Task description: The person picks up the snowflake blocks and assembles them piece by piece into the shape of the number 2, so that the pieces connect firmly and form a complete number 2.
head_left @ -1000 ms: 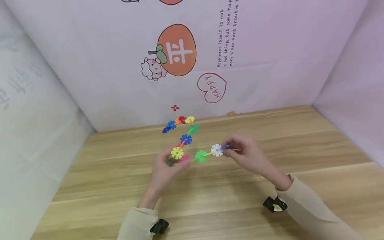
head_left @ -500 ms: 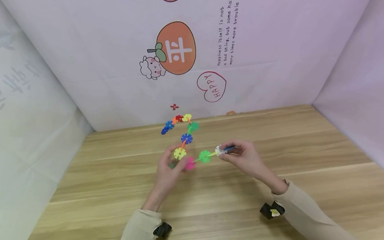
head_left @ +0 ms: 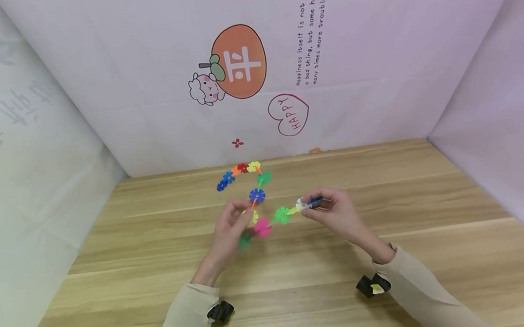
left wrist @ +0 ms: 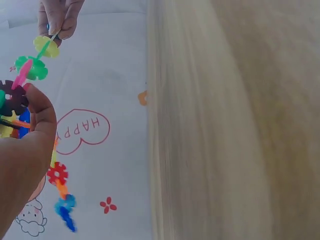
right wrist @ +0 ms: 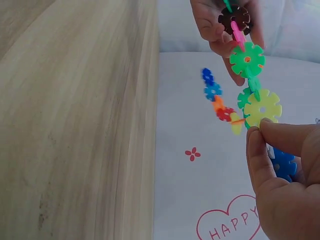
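A chain of interlocking plastic snowflake discs in many colours hangs in the air between both hands. My left hand (head_left: 228, 228) pinches it near a yellow disc (head_left: 254, 217), which its fingers partly cover. From there a curved run leads up past a blue disc (head_left: 257, 196) to a red disc (head_left: 242, 168) and a dark blue end disc (head_left: 222, 185). Another run passes a pink disc (head_left: 262, 227) and a green disc (head_left: 282, 215) toward my right hand (head_left: 337, 214). That hand pinches the chain at a white disc (head_left: 300, 203); a blue disc (right wrist: 283, 165) sits within its fingers.
Below the hands is a wood-grain tabletop (head_left: 291, 278). A printed white sheet (head_left: 360, 79) stands along its back edge, with pale side walls at left (head_left: 31, 161) and right (head_left: 491, 116).
The right fingers have shifted from the blue disc onto the white one. The left fingers now cover more of the yellow disc, and the pink disc has come out from behind that hand.
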Available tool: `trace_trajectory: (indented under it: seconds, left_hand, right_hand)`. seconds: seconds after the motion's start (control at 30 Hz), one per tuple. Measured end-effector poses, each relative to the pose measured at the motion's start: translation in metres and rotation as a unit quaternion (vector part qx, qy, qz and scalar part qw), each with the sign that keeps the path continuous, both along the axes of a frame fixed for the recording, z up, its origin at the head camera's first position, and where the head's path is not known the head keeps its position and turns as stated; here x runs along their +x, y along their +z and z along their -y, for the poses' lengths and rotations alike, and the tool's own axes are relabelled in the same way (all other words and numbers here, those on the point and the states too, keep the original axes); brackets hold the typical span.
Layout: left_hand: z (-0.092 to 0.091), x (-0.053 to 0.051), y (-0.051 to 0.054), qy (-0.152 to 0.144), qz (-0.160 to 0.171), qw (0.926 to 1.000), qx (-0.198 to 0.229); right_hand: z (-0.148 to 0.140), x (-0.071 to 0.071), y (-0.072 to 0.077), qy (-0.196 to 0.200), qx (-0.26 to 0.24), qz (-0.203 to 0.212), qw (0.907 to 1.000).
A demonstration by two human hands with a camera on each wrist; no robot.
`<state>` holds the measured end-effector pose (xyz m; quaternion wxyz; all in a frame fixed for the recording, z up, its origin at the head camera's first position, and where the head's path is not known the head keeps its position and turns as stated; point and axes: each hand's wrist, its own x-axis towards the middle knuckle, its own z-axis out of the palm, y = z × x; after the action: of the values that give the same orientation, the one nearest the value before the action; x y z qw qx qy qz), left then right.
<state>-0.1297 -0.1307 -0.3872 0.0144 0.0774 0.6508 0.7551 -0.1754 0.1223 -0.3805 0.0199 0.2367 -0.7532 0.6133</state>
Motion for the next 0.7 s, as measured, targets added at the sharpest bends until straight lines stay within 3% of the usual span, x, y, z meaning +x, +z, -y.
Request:
trace_trajectory:
  seconds: [0.1, 0.27, 0.5, 0.7]
  left_hand:
    - [0.0, 0.0, 0.0, 0.012, 0.002, 0.9998, -0.016]
    - [0.001, -0.001, 0.003, 0.006, -0.005, 0.998, -0.062]
    - [0.001, -0.003, 0.006, 0.002, 0.004, 0.9893, -0.146]
    - [0.0, -0.007, 0.011, 0.015, 0.004, 0.9852, -0.17]
  right_hand:
    - [-0.001, 0.001, -0.001, 0.001, 0.0, 0.0, 1.0]
    - [-0.003, 0.004, -0.004, 0.009, 0.006, -0.015, 0.9998]
    - [-0.005, 0.009, -0.006, 0.019, 0.023, -0.014, 0.9994]
    - [-0.005, 0.015, -0.009, 0.018, 0.066, -0.037, 0.997]
